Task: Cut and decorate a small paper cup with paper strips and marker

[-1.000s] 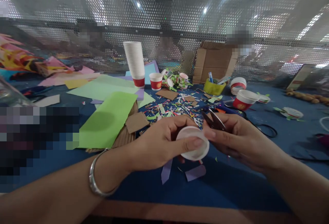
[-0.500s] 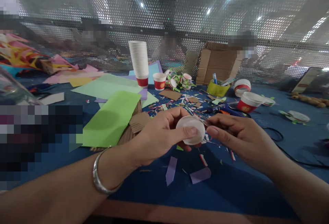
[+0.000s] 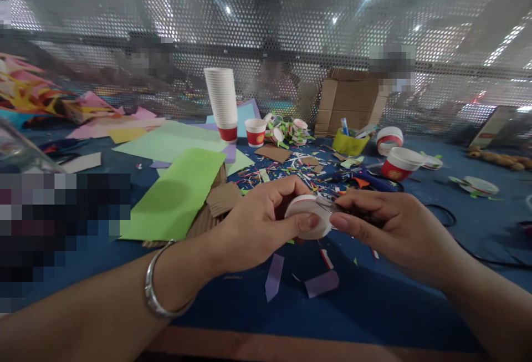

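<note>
Holding a shallow white paper cup piece [image 3: 300, 207] near the middle of my view, the left hand [image 3: 261, 226] is closed around its edge, thumb laid across the pale face and fingers curled behind. On my feed the right hand [image 3: 386, 229] sits just beside it, thumb and fingers bent in around a pair of scissors [image 3: 333, 208]; most of the tool is hidden in that grip, and only a slim bit of it reaches me, at the right edge of the piece. I can't tell how far apart the blades stand. Both hands hang above the blue tabletop [image 3: 233, 306], where I make out two purple paper strips [image 3: 274, 279] nearer the camera. Beyond the hands I see a scatter of paper scraps [image 3: 286, 171], with a blue glue gun [image 3: 369, 180] at its right side and a red-and-white cup [image 3: 399, 167] just past that. Farther back, from left to right, I have a tall stack of cups [image 3: 221, 101], a single upright cup [image 3: 255, 133], a heap of small green-and-white pieces [image 3: 300, 132] and a yellow-green container [image 3: 350, 143] with pens in it. A bright green sheet [image 3: 178, 195] lies left of the hands.
</note>
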`<state>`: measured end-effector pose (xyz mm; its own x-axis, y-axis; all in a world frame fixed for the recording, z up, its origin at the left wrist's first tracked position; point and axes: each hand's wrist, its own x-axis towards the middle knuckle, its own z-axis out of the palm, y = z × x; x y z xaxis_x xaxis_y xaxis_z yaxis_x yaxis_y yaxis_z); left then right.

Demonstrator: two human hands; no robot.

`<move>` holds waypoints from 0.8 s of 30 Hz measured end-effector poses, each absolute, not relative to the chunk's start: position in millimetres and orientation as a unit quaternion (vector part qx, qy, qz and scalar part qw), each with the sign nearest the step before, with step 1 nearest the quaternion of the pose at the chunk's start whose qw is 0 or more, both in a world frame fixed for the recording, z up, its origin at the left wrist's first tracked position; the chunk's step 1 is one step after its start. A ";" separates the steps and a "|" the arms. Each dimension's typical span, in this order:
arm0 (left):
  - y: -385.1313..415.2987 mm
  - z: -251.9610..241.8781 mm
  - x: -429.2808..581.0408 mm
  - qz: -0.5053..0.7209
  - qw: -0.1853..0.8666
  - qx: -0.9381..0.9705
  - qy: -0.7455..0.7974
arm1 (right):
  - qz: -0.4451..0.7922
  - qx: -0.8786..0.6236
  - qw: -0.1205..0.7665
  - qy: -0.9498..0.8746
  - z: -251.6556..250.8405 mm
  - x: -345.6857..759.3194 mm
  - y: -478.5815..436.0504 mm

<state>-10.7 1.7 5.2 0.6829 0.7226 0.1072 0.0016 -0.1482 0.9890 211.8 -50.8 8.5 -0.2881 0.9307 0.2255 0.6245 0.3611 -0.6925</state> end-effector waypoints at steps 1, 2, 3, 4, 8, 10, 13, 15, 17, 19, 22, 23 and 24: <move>0.8 5.4 -10.6 0.306 0.591 0.699 0.262 | 0.243 -0.511 0.312 -0.763 8.7 211.6 -51.1; -0.2 5.6 -10.5 0.312 0.584 0.701 0.264 | 0.242 -0.512 0.310 -0.764 8.8 211.2 -51.5; -1.1 5.7 -10.3 0.316 0.579 0.703 0.266 | 0.239 -0.512 0.311 -0.764 9.0 210.7 -51.8; -2.0 5.7 -10.2 0.317 0.578 0.703 0.269 | 0.237 -0.512 0.312 -0.764 9.2 210.2 -52.1; -3.2 4.2 -10.4 0.299 0.589 0.696 0.282 | 0.222 -0.509 0.313 -0.771 10.0 208.9 -52.9; -2.2 2.8 -10.7 0.286 0.596 0.693 0.289 | 0.211 -0.508 0.311 -0.775 10.0 208.9 -52.9; 0.9 1.1 -11.1 0.280 0.611 0.685 0.280 | 0.200 -0.513 0.305 -0.777 9.8 208.9 -52.9; 3.7 0.4 -11.3 0.278 0.620 0.683 0.269 | 0.201 -0.515 0.302 -0.776 9.8 208.2 -52.8; 6.5 0.1 -11.5 0.269 0.627 0.682 0.262 | 0.207 -0.517 0.302 -0.774 9.8 206.9 -52.6; 8.2 0.2 -11.8 0.257 0.640 0.677 0.257 | 0.213 -0.519 0.303 -0.771 10.0 205.5 -52.1; 8.5 0.7 -12.4 0.249 0.652 0.669 0.255 | 0.222 -0.517 0.301 -0.770 10.1 204.3 -52.0; 8.1 0.9 -12.6 0.247 0.646 0.674 0.259 | 0.222 -0.515 0.300 -0.771 10.1 204.3 -52.2; 7.8 1.2 -12.9 0.245 0.637 0.681 0.265 | 0.221 -0.514 0.299 -0.773 10.0 204.3 -52.5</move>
<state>-12.9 7.8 1.2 0.7404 0.6722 -0.0041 0.0490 -0.0479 0.9976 204.3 -52.5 10.0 -0.2926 0.9270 0.2348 0.6619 0.3735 -0.6499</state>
